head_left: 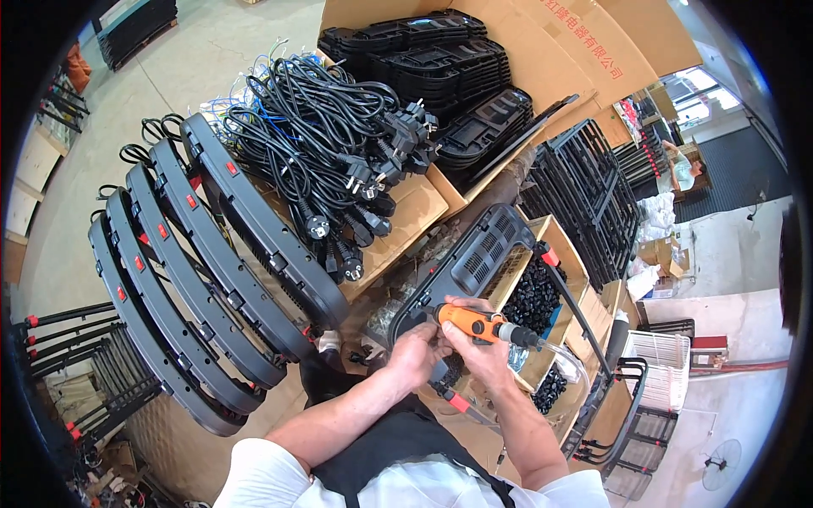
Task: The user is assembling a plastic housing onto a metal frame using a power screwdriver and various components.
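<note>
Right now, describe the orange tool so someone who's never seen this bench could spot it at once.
Start at the big cardboard box of stacked black trays at the top, then drop down to the two hands low in the middle. The orange tool lies across the right hand, its dark tip pointing right, over a black vented panel. It is the only orange thing among black parts.

A worker's right hand (484, 351) grips an orange power screwdriver (479, 324) against a black plastic housing (474, 258), the left hand (415, 351) steadying it, beside bundled black power cords (330, 135).
</note>
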Demonstrator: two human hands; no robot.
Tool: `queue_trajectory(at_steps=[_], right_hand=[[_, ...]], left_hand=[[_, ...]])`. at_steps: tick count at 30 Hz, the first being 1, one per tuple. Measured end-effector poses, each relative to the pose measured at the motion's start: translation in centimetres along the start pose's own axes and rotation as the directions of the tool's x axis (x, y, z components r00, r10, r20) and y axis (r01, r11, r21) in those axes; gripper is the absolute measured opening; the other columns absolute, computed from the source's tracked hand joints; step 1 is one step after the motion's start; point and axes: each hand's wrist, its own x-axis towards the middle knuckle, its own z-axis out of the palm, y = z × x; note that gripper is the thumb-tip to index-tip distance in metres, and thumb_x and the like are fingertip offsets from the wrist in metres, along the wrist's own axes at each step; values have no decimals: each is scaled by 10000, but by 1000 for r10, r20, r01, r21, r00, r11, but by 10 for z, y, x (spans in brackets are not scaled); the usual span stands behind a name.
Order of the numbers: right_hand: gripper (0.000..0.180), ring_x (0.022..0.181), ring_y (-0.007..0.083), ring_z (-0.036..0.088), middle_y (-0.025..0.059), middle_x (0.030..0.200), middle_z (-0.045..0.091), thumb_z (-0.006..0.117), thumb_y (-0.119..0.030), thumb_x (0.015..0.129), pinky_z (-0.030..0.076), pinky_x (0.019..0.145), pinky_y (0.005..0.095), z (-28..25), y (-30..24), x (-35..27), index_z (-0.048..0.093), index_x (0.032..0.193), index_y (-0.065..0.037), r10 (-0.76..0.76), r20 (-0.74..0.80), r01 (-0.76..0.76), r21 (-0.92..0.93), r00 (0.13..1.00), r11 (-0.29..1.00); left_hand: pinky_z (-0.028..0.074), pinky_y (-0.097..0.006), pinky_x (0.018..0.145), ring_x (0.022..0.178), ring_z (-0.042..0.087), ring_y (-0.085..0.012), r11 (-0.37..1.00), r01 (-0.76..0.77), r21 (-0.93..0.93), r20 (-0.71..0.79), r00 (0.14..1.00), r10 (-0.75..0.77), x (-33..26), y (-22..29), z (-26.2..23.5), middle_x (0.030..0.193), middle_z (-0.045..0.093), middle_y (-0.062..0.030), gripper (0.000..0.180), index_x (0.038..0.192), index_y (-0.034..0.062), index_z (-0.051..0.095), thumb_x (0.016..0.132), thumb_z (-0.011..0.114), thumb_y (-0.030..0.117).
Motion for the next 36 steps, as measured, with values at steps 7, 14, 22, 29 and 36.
queue_trajectory(at_steps=[7, 14, 22, 29, 36], right_hand=[[426, 1244, 241, 656, 174, 1326, 691, 796, -38, 891, 520, 1098, 393, 0, 8, 3, 633, 1281, 12, -31, 35, 34, -85, 999, 996], [625, 1269, 253, 645, 186, 1323, 696, 789, -12, 872, 502, 1118, 411, -61, -44, -50, 517, 1434, 17, 13, -349, 16, 82, 937, 997], [686, 1236, 350, 667, 260, 1327, 665, 763, -73, 868, 496, 1121, 484, -128, -31, -256, 480, 1488, -3, 231, -837, 86, 313, 497, 946], [551, 1180, 314, 688, 209, 1299, 689, 763, -100, 912, 549, 1041, 477, -95, 42, -395, 532, 1408, -31, 538, -839, 205, 543, 84, 815], [231, 1135, 247, 681, 57, 1148, 712, 724, -293, 1016, 513, 1086, 476, -85, 302, -389, 655, 1154, -121, 935, -354, 533, 795, 22, 289]], left_hand=[[620, -378, 903, 1036, 669, -221, 995, 79, 67, -70, 995, -74, -12, -14, 26, 1198, 651, -120, 288, 1289, -34, 582, 1141, 412, 145], [566, -381, 980, 1110, 655, -213, 957, 151, 246, -31, 988, -148, 16, -43, 20, 1232, 652, -104, 297, 1320, -7, 585, 1142, 447, 186], [291, -445, 1255, 1475, 413, -273, 780, 179, 599, 32, 969, -246, 103, -94, 67, 1562, 489, -168, 627, 1546, -15, 444, 1155, 377, 469], [400, -395, 1180, 1392, 555, -267, 235, -250, 939, 306, 920, -244, 103, -120, 71, 1491, 611, -134, 519, 1498, 8, 541, 1152, 439, 381], [568, -487, 946, 1132, 710, -372, -731, -457, 506, 94, 872, -480, 6, -158, 49, 1198, 728, -260, 597, 1222, 38, 718, 1080, 455, 555]])
